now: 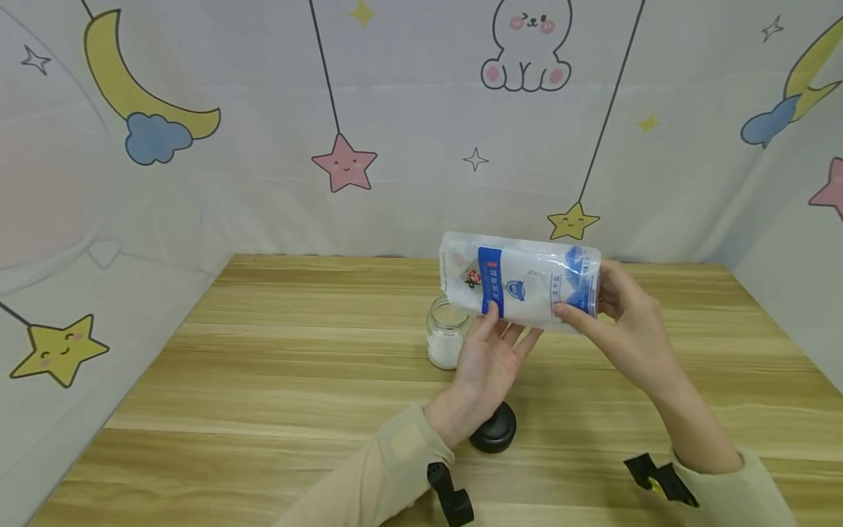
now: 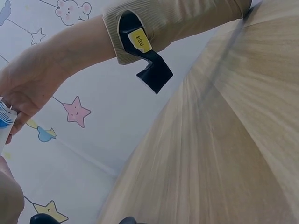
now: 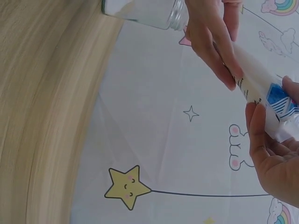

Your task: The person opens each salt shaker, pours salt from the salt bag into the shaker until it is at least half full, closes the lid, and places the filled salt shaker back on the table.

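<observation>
A glossy white-and-blue plastic pouch [image 1: 527,282] lies sideways in the air above the wood-grained tabletop [image 1: 263,380], held by both hands. The right hand [image 1: 635,329] pinches its right end, thumb on the printed front and fingers behind. The left hand [image 1: 487,362] pinches its lower edge, thumb in front and fingers against the back. A clear glass jar [image 1: 443,348] with white contents stands open-mouthed near the pouch's left end. A round black lid [image 1: 498,432] lies nearer the person, partly hidden
</observation>
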Tool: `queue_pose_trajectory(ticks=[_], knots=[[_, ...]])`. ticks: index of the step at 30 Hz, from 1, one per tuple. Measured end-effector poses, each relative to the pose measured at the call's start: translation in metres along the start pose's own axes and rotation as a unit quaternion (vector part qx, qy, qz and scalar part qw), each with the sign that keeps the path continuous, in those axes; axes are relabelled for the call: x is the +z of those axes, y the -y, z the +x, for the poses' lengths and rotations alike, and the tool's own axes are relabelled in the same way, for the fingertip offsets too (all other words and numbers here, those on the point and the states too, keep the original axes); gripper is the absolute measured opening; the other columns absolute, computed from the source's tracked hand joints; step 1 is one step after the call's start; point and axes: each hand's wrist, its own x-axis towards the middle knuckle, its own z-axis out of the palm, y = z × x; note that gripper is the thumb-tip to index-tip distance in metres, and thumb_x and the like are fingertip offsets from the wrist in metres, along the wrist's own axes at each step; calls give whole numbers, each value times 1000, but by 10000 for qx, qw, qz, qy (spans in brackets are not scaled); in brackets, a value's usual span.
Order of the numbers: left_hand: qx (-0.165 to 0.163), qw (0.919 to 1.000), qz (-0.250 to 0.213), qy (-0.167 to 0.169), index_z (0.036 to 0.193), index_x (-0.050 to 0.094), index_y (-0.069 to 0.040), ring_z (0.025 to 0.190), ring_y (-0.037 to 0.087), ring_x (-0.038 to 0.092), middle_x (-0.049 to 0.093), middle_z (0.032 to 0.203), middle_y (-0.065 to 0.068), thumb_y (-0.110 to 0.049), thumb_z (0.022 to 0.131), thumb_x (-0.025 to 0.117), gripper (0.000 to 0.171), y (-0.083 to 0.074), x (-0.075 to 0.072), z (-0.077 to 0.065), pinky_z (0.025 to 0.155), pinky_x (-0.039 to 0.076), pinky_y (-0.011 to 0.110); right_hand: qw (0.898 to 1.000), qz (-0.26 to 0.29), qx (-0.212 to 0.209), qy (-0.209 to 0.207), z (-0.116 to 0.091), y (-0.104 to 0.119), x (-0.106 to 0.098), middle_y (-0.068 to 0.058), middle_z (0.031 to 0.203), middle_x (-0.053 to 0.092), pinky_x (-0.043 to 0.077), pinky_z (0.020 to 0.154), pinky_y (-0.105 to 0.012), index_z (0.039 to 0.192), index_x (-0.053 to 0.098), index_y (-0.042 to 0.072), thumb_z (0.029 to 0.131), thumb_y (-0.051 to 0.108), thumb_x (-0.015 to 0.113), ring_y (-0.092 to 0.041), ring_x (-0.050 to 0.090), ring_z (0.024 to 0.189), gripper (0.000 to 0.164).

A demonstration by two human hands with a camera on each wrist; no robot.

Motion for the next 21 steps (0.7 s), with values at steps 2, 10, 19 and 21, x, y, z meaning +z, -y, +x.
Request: queue_pose_trajectory(ticks=[2,10,19,21], knots=[[-21,10000,-27,24,143,35,-25,129,15,51,48,143,0,-30,104,38,39,0,0,0,111,42,36,10000,-7,49,-43,0,0,0,11,104,62,51,76,-7,132,50,6,83,9,74,4,62,87,54],[-35,9999,-126,39,143,34,-23,127,15,52,48,143,1,-24,103,39,40,0,1,-1,110,42,36,9999,10,121,-107,-1,-1,-1,17,103,60,51,76,-7,132,50,7,82,9,75,3,62,86,56],[7,9999,111,53,143,36,-24,129,14,51,48,144,1,-24,104,37,39,0,1,0,109,43,34,9999,-3,23,-113,-1,-1,-1,19,101,60,51,76,-7,132,50,6,82,8,75,4,62,86,56],[25,9999,157,60,143,36,-24,129,14,51,48,144,0,-25,105,36,38,0,0,0,109,43,34,10000,2,-7,-99,-1,-1,-1,19,101,61,51,76,-7,132,51,6,82,7,75,4,62,86,55]])
